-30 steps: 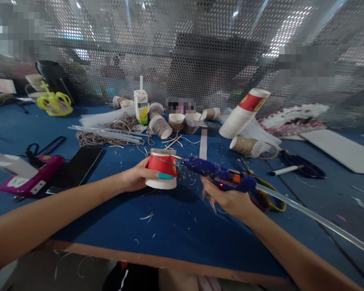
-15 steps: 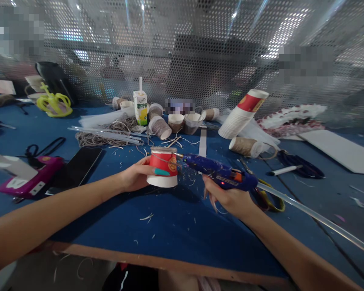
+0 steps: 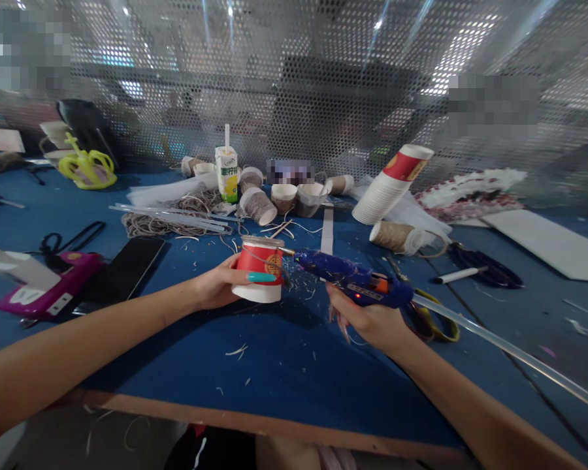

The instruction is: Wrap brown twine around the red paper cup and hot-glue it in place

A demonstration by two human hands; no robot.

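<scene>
My left hand (image 3: pixel 220 282) grips a red and white paper cup (image 3: pixel 257 264), held upside down above the table and slightly tilted. Grey-brown cord (image 3: pixel 262 241) is wound around the cup's upper end, and a loose strand hangs across its side. In my right hand (image 3: pixel 365 320) is a blue hot glue gun (image 3: pixel 355 275) with a small red light lit. Its nozzle tip is at the cup's right upper edge, by the cord; whether it touches I cannot tell. A long clear glue stick (image 3: pixel 504 346) sticks out of the gun's back.
Behind lie a heap of cord (image 3: pixel 166 219), clear glue sticks, a drink carton (image 3: pixel 227 175) and several cord-wrapped cups. A leaning cup stack (image 3: pixel 385 189) stands right of them. A purple power strip (image 3: pixel 53 287) and a phone (image 3: pixel 127 271) are at left; scissors (image 3: pixel 438 320) lie under the glue gun.
The cup in my left hand has shifted slightly left and tilted a little. The glue gun has followed a little to the left, its nozzle still at the cup's upper edge.
</scene>
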